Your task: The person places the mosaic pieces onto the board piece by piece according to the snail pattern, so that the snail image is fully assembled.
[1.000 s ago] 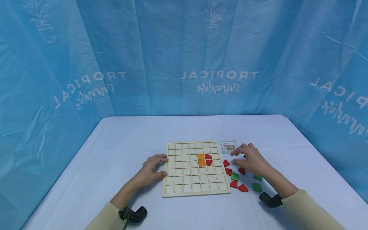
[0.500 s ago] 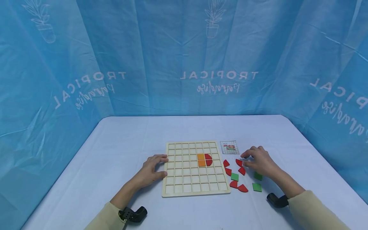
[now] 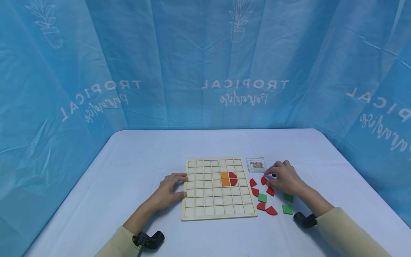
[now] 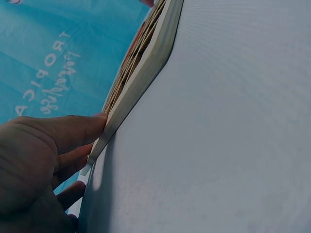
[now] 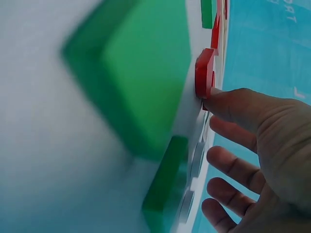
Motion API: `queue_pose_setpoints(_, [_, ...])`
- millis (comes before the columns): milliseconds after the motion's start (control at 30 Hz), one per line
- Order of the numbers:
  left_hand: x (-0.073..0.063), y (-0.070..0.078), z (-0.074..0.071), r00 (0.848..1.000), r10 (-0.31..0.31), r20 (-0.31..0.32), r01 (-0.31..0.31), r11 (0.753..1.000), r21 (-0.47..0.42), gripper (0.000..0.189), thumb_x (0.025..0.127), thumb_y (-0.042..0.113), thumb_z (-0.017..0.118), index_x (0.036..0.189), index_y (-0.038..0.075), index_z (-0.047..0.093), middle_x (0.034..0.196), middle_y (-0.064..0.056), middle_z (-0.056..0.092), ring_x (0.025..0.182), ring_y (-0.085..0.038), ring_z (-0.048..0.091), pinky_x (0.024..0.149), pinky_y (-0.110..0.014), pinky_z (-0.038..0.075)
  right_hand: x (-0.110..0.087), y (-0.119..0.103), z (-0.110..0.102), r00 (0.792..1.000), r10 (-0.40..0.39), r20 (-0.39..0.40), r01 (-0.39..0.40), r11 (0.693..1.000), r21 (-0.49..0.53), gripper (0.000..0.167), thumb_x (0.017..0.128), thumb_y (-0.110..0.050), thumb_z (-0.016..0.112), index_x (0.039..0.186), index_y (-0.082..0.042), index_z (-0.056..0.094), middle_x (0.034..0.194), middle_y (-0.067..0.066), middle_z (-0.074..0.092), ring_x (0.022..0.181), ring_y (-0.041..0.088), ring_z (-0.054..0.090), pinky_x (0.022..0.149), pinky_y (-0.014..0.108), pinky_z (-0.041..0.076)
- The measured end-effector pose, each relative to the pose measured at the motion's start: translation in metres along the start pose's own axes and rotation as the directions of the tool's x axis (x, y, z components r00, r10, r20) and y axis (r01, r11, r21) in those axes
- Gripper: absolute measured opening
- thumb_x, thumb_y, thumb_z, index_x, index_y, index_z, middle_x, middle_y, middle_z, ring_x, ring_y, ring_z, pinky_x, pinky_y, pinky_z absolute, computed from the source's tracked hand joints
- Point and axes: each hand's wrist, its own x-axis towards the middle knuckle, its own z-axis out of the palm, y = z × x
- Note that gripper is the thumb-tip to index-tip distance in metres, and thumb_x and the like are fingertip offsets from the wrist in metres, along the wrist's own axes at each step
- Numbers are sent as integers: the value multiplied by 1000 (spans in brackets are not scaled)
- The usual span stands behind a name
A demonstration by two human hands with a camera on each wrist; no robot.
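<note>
A pale wooden grid board (image 3: pixel 199 218) lies on the white table, with two orange squares (image 3: pixel 225 179) and two red quarter-circle tiles (image 3: pixel 233 179) set in it. My left hand (image 3: pixel 167 191) rests at its left edge; in the left wrist view the thumb (image 4: pixel 82 131) touches the rim. To the right of the board, my right hand (image 3: pixel 284 178) pinches a loose red quarter-circle tile (image 3: pixel 264 180) between thumb and index finger, low over the table. An eye disc (image 3: pixel 274 176) shows in the gap between those fingers. The right thumb (image 5: pixel 238 104) partly hides the tile in the right wrist view.
A small picture card (image 3: pixel 256 165) lies beyond the loose tiles. Several red quarter-circles (image 3: pixel 271 210) and green squares (image 3: pixel 287 209) are scattered right of the board. White discs (image 5: pixel 197 160) lie near the right fingers. A blue curtain (image 3: pixel 205 64) hangs behind the table.
My right hand first moved away to the right, then came back left a little. The red tile at its fingertips has turned and shifted slightly left. My left hand and the board stay put.
</note>
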Motion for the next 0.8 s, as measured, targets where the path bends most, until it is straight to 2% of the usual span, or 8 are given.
queue_pose_setpoints(367, [0, -1, 0, 1000, 3, 5, -3, 1000, -1, 46, 81, 19, 72, 124, 11, 57, 145, -3, 43, 139, -31, 27, 111, -59, 18, 4, -2, 4, 999, 2, 51, -3, 1000, 9, 30, 70, -30, 81, 98, -23, 74, 107, 9, 60, 102, 27, 43, 75, 41, 44])
queue_pose_setpoints(633, [0, 0, 1, 1000, 1, 5, -1, 1000, -5, 47, 81, 17, 72, 124, 10, 57, 145, -4, 43, 139, -31, 27, 112, -58, 16, 0, 2, 4, 999, -17, 47, 16, 1000, 12, 29, 70, -31, 81, 97, -22, 74, 104, 7, 61, 101, 25, 44, 74, 37, 44])
queue_pose_setpoints(800, [0, -1, 1, 1000, 2, 4, -2, 1000, -9, 47, 80, 16, 72, 124, 10, 57, 144, -4, 43, 139, -31, 26, 112, -58, 15, 0, -1, 1, 999, -41, 22, 41, 999, 36, 31, 70, -30, 81, 98, -20, 73, 107, 7, 62, 104, 26, 44, 76, 40, 47])
